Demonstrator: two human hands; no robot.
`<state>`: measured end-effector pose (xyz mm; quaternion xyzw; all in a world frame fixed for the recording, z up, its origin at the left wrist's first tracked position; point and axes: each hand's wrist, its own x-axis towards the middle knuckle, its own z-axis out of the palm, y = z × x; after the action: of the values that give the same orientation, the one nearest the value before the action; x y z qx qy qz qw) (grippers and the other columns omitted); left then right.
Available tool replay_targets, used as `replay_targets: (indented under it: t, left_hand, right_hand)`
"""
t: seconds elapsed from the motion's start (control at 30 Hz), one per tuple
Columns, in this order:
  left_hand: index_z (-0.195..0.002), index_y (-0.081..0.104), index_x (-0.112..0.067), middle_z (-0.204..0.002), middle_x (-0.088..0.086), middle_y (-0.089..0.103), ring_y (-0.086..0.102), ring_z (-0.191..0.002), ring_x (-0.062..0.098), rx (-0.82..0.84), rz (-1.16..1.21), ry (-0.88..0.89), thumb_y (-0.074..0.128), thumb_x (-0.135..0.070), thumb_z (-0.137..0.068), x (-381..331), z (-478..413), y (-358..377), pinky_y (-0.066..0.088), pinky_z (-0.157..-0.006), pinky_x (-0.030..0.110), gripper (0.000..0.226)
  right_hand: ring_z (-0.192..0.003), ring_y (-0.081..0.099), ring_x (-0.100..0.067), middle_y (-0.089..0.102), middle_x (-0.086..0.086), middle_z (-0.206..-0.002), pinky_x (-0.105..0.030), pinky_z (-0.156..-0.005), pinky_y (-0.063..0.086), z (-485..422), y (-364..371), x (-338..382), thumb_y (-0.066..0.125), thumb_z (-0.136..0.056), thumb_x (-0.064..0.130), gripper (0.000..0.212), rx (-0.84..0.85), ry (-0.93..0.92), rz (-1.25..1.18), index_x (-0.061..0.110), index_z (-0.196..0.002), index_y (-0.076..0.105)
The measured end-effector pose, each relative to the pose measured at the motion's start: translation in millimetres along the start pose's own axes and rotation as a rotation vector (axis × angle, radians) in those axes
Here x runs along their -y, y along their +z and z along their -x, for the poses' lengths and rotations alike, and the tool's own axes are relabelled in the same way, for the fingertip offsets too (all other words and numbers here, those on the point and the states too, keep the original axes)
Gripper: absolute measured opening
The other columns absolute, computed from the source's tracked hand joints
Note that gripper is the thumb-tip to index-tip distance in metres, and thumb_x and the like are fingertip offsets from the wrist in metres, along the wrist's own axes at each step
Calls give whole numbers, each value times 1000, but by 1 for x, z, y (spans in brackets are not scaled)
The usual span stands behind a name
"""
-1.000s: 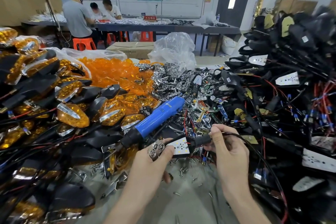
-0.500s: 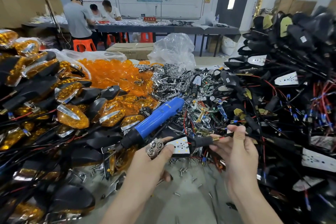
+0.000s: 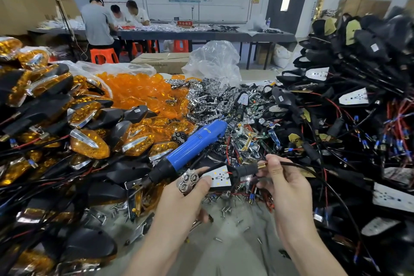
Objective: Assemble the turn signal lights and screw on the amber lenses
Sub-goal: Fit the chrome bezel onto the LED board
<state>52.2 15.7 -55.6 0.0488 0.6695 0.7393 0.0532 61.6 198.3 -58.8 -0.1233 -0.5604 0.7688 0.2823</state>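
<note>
Left hand (image 3: 179, 201) grips turn signal (image 3: 220, 177); right hand (image 3: 285, 184) pinches its stem (image 3: 247, 171).

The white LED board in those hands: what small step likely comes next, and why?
Probably seating the chrome reflector held by the left hand over the white LED board: the board sits bare in its black housing, no lens on it yet, while the right hand pinches the stem.
</note>
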Motion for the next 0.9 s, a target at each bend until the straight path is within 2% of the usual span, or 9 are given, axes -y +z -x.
replay_targets:
  t: [0.13,0.2,0.37,0.47,0.57,0.67,0.77,0.9]
  left_hand:
    - [-100,76,-30,-47,-16,55,43,-39,6,27,-1,-5,62,-20,-96,-2,3,2,44,-45,20,18]
    - [-99,76,-27,-47,-16,54,41,-38,6,22,7,-15,63,-20,-97,-2,3,1,44,-45,21,15]
    - [-105,75,-29,-44,-14,53,36,-37,6,53,74,-27,64,-21,-95,-2,3,0,42,-45,24,18]
    - [-106,76,-21,-43,-13,52,34,-37,6,62,74,-14,64,-19,-95,-1,2,0,43,-45,24,16]
    - [-106,76,-17,-43,-12,52,33,-37,7,57,55,-1,64,-19,-95,-1,3,-1,44,-45,24,16]
    - [-101,77,-20,-42,-11,52,35,-35,8,29,17,-3,63,-21,-96,-1,3,-1,43,-45,26,15]
    - [-104,76,-19,-41,-10,52,36,-33,9,-22,18,-11,63,-23,-96,0,1,0,42,-45,28,16]
    - [-109,74,-21,-43,-10,54,40,-35,10,-21,0,11,64,-25,-95,0,1,1,43,-47,28,17]
  right_hand:
    - [-60,67,-10,69,-2,-68,-19,-53,54,3,2,-1,61,-84,39,30,-23,7,-20,10,-90,68]
    - [-58,68,-11,67,0,-65,-19,-52,54,4,3,-4,60,-83,40,32,-23,14,-19,10,-90,66]
    - [-58,71,-15,70,1,-65,-20,-50,54,3,0,-4,59,-83,46,36,-47,21,31,10,-84,63]
    - [-58,72,-17,69,2,-67,-21,-48,53,2,-1,-3,57,-87,45,36,-55,33,34,10,-87,63]
    - [-57,72,-18,68,-8,-79,-22,-48,54,2,-2,-2,55,-98,37,29,-47,65,17,9,-90,62]
    - [-61,72,-18,66,-16,-91,-23,-50,56,3,0,-1,57,-97,36,28,-9,125,-48,8,-95,61]
    - [-71,71,-18,71,-13,-98,-26,-54,57,6,3,1,62,-89,39,37,55,155,-90,6,-108,63]
    - [-79,72,-16,77,-7,-103,-28,-60,58,9,9,-2,62,-85,41,37,179,208,-106,10,-103,71]
